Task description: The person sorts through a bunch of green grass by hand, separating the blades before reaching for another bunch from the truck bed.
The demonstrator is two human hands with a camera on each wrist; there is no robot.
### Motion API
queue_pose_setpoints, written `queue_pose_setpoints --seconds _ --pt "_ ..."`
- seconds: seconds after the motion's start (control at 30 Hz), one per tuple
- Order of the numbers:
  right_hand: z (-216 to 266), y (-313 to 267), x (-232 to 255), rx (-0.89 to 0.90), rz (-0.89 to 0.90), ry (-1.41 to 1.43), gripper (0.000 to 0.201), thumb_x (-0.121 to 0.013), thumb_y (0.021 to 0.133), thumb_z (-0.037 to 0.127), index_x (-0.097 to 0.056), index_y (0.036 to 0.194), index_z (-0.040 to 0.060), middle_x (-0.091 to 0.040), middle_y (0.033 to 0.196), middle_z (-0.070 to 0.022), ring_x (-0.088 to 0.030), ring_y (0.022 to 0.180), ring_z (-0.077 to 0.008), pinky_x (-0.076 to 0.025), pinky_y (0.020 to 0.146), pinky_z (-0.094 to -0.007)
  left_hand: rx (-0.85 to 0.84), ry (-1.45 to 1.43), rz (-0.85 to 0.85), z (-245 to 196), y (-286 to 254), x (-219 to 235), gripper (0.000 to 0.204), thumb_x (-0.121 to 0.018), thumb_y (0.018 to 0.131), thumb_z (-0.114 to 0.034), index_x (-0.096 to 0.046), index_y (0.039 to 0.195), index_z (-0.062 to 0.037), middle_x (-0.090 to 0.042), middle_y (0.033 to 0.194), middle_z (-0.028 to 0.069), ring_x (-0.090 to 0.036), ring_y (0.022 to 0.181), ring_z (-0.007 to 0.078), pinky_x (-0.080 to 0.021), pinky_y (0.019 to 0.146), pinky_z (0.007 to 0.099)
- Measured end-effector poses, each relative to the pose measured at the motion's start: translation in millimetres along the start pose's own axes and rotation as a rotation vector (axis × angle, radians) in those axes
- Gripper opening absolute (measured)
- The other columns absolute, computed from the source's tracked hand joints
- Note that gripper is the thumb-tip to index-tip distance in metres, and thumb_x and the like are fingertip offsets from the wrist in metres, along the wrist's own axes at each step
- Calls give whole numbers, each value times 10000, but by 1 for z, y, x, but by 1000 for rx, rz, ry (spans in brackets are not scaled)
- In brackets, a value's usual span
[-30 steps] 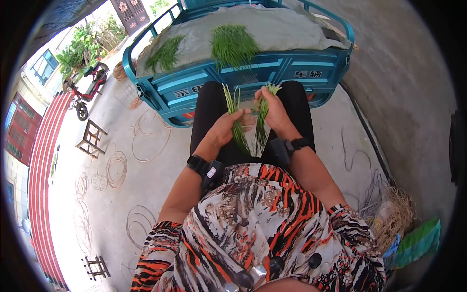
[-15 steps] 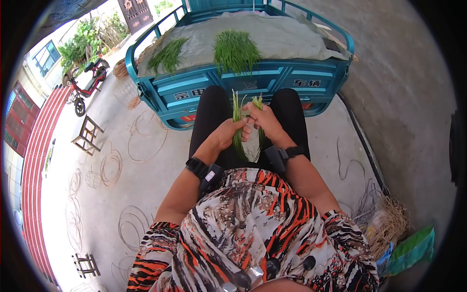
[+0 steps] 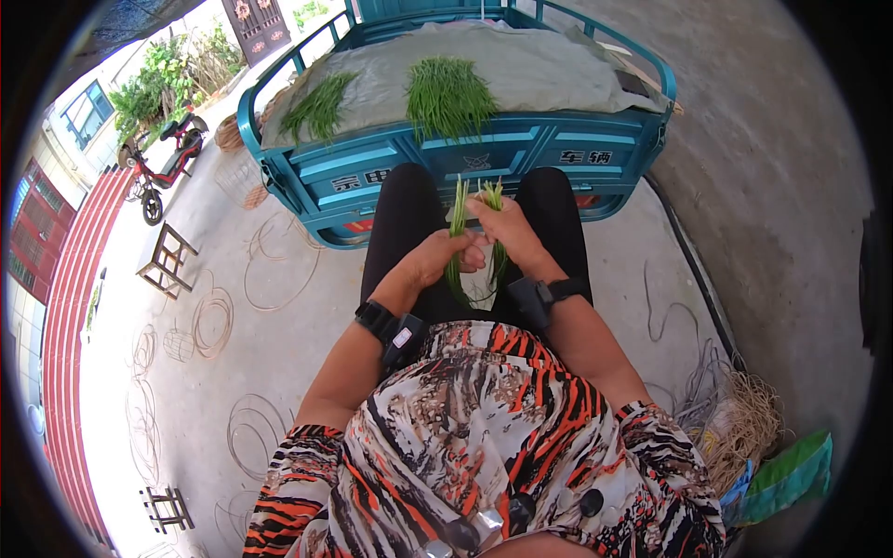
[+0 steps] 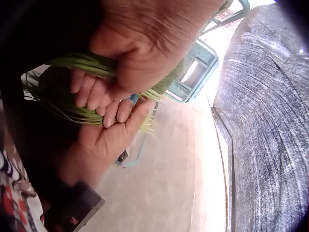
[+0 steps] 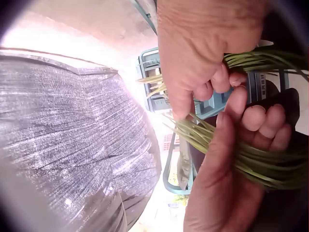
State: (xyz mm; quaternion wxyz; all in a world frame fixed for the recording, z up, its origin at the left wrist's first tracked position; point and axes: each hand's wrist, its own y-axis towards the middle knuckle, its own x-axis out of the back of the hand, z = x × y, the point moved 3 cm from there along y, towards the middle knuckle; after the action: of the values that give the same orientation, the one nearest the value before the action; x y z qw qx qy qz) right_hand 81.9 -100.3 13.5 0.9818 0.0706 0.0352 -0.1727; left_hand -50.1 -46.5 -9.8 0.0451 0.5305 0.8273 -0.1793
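Concrete yard [image 3: 195,437]. Blue cart [image 3: 521,139] standing ahead, green pile [image 3: 451,98] overhanging its near edge, smaller pile [image 3: 321,107] lying by left corner. Left hand [image 3: 437,256] gripping stalk bundle [image 3: 459,214], right hand [image 3: 512,228] pinching second bundle [image 3: 492,193] beside it. Risk: stalks slipping if either grip is loosening, tangling where hands are crowding. Count: one cart, two piles, two hands, two bundles.

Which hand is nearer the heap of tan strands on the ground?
The right hand. The tan heap lies low to the right, touched by neither; the left hand is farther across, on the right hand's other side.
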Motion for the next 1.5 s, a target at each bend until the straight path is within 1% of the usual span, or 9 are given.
queue_pose_setpoints --seconds 0.17,0.27,0.37,0.47,0.5,0.6,0.8,0.93,1.5 --pt "-8 3 5 -20 -71 -9 292 -535 901 330 -616 891 50 -432 561 43 -407 452 -62 -355 438 -209 -13 17 23 -3 -3 -3 305 -450 956 -237 -562 1091 13 -624 806 76 -619 728 169 -515 702 296" --pt "-6 4 17 25 -41 205 304 -481 934 334 -578 861 56 -464 617 18 -471 522 -91 -422 505 -249 -36 -62 14 -6 -7 -5 313 -450 957 -246 -547 1103 14 -624 814 77 -620 736 172 -517 713 298" --pt "-9 8 20 20 -193 551 293 -432 961 333 -536 885 69 -503 714 -7 -502 612 -122 -454 584 -303 -51 -128 -14 -6 -4 -4 309 -444 960 -246 -534 1120 2 -626 833 76 -624 762 177 -517 723 295" --pt "-12 11 28 11 -197 879 284 -400 974 337 -506 910 81 -515 779 -17 -499 665 -146 -455 633 -338 -59 -132 -33 -2 0 0 295 -440 962 -237 -529 1126 -9 -629 855 74 -628 797 184 -515 741 294" --pt "-11 11 31 16 -207 926 283 -397 977 344 -500 928 85 -484 738 2 -459 593 -123 -427 574 -291 -62 -126 -37 -4 -1 -2 290 -439 962 -233 -529 1126 -12 -630 862 74 -629 810 186 -514 748 294" --pt "-6 10 41 106 95 1068 278 -422 970 339 -519 962 79 -424 668 35 -405 517 -80 -355 492 -238 -71 -194 -59 -8 -5 -4 285 -439 962 -233 -535 1116 -13 -625 850 63 -619 774 168 -507 743 290" --pt "7 -3 18 -174 60 535 328 -523 919 390 -555 991 72 -299 562 76 -288 428 -40 -245 411 -209 -95 -72 35 -13 -10 -9 252 -454 954 -215 -555 1078 -21 -530 705 4 -481 564 102 -405 540 232" --pt "2 -6 1 -177 217 294 299 -569 895 365 -580 912 67 -315 520 81 -302 409 -33 -217 374 -215 -34 5 73 -11 -8 -9 220 -480 938 -207 -561 1038 -28 -503 680 -2 -432 504 88 -348 482 225" --pt "0 -7 13 -166 55 274 286 -535 912 335 -590 947 57 -319 538 84 -315 437 -37 -235 424 -201 -35 -73 3 -14 -8 -15 237 -478 948 -233 -555 1076 -48 -517 690 -21 -424 521 70 -342 500 208"
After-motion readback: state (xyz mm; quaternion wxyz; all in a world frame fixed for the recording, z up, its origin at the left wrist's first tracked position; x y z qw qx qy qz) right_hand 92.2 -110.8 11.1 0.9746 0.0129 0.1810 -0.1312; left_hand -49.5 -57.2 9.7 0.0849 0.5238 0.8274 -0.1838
